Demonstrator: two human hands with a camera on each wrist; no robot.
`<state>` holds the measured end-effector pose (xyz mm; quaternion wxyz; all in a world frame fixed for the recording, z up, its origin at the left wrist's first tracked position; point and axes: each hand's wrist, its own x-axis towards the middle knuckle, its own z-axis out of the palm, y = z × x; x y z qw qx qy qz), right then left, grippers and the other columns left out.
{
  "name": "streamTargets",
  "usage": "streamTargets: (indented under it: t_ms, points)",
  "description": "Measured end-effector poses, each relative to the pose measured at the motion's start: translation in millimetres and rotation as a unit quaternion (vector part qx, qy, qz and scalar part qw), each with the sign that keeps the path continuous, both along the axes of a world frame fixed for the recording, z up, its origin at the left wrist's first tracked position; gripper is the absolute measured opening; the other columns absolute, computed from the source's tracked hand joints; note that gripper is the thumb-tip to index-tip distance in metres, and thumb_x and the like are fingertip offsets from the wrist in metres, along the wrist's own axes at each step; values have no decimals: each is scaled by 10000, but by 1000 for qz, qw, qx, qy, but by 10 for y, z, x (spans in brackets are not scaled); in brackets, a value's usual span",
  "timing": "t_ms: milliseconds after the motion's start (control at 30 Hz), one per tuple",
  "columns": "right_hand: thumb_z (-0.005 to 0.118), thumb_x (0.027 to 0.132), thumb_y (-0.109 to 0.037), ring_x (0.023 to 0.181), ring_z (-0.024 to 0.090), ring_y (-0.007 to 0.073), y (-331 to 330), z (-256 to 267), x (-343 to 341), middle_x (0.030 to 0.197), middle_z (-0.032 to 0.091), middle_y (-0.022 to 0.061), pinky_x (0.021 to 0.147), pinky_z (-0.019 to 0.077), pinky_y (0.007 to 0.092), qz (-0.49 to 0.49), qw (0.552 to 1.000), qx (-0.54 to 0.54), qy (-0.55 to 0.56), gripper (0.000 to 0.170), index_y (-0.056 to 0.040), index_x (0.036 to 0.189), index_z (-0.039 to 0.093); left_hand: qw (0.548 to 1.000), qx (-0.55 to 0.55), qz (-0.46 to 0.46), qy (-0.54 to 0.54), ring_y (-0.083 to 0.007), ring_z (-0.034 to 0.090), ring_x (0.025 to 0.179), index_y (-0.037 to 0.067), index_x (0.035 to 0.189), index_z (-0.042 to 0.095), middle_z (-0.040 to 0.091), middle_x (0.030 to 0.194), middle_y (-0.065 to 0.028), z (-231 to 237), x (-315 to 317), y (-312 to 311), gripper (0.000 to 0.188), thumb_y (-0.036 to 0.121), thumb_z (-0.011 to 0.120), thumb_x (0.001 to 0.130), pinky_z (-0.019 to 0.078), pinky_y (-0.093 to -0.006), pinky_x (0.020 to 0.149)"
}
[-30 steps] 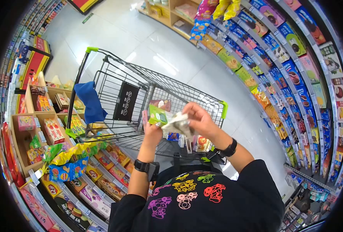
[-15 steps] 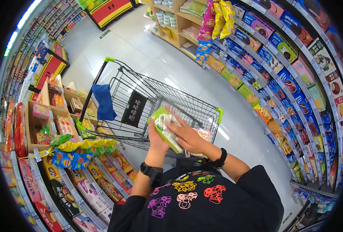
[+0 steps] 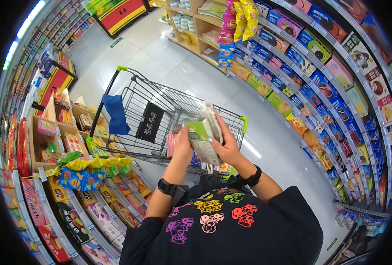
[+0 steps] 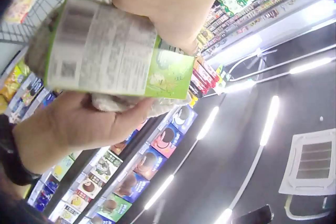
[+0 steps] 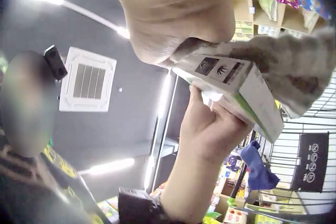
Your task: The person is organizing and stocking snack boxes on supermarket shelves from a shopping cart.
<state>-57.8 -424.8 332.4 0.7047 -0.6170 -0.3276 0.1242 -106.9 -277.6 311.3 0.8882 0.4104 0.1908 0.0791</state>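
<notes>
A green and white box point(image 3: 201, 140) is held upright between both hands above the cart. The left hand point(image 3: 182, 148) grips its left side; in the left wrist view the left hand point(image 4: 163, 3) lies along the box's edge. The right hand point(image 3: 227, 143) holds a pale, crumpled cloth point(image 3: 211, 117) against the box's other side, its thumb on the box. In the left wrist view the right hand point(image 4: 79, 121) is below the box point(image 4: 105, 50). The right wrist view shows the grey-white striped cloth point(image 5: 294, 64) hanging beside the box point(image 5: 236, 85).
The shopping cart point(image 3: 160, 115) has a blue cloth point(image 3: 116, 115) over its handle and several packages inside. Snack shelves point(image 3: 319, 88) curve along the right; wooden bins point(image 3: 50, 132) and hanging snack bags point(image 3: 79, 179) stand on the left. Tiled floor point(image 3: 151, 57) lies beyond the cart.
The box has tilted more upright between the hands. The right hand has moved from lying across its face with the cloth to its right side, and the cloth has shifted with it.
</notes>
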Motion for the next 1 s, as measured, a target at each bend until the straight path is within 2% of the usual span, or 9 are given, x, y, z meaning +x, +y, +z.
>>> streamTargets:
  t_ms: [67,200,267,333,500,667,700,800,1000]
  points:
    - [505,797,-108,1227,389,328,-41,14,-27,1333,374,210,989,310,329,0,994,-85,-62,664,-49,1384,202,999,2,26,-18,-223,519,1044,27,1197,424,526,1136,-118,-111,18,-63,426,348,271,963,406,-363,918]
    - [491,799,-88,1149,456,348,-108,-83,-242,1283,421,212,951,365,360,12,977,-170,-130,594,-49,1355,284,994,-45,73,61,-239,505,1060,31,1160,455,534,1117,-125,76,35,-72,460,384,239,960,416,-362,895]
    - [460,815,-66,1142,459,335,-144,-173,-297,1265,440,201,958,358,365,62,974,-151,-159,523,-43,1324,343,998,-50,20,-37,-214,535,1010,10,1075,513,576,1057,-111,-51,-15,79,473,430,357,925,435,-332,839]
    - [444,822,-60,1160,446,327,-186,-168,-334,1267,438,198,973,343,358,128,967,-156,-157,500,-39,1314,359,992,-97,76,22,-219,480,1096,32,1119,503,546,1125,-114,-58,-20,109,441,400,389,905,388,-325,906]
    - [410,846,-108,1288,269,333,-136,-163,-400,1376,297,192,1049,207,377,129,977,-100,-137,527,-19,1349,281,993,-106,54,11,-223,393,1190,81,1250,431,460,1263,-68,-182,13,33,422,325,391,909,337,-362,985]
    - [455,838,-257,1342,99,347,37,-87,-255,1435,144,213,1073,103,386,85,979,-46,-179,687,4,1387,136,983,-168,-8,75,-224,473,1100,150,1300,386,466,1257,-53,71,22,-208,470,417,339,917,397,-363,931]
    - [519,795,-314,1348,57,346,72,-132,-226,1436,113,230,1075,96,377,91,983,-56,-148,811,5,1393,74,982,-175,-6,71,-227,485,1087,147,1297,389,470,1251,-56,46,10,-231,482,435,335,914,405,-365,924]
    - [504,779,-497,1353,47,305,152,-185,-273,1453,57,205,1075,70,371,83,993,-51,-66,913,-13,1400,42,988,-134,-13,79,-240,527,1033,128,1275,411,501,1204,-75,-1,-38,-230,536,499,312,901,442,-377,882]
    - [607,755,-114,1237,319,223,222,-509,-398,1364,286,164,1016,272,316,-11,970,25,243,819,-15,1390,100,993,-3,-40,114,-213,533,1035,76,1249,425,533,1157,-82,-84,-120,-239,562,501,294,907,429,-339,888]
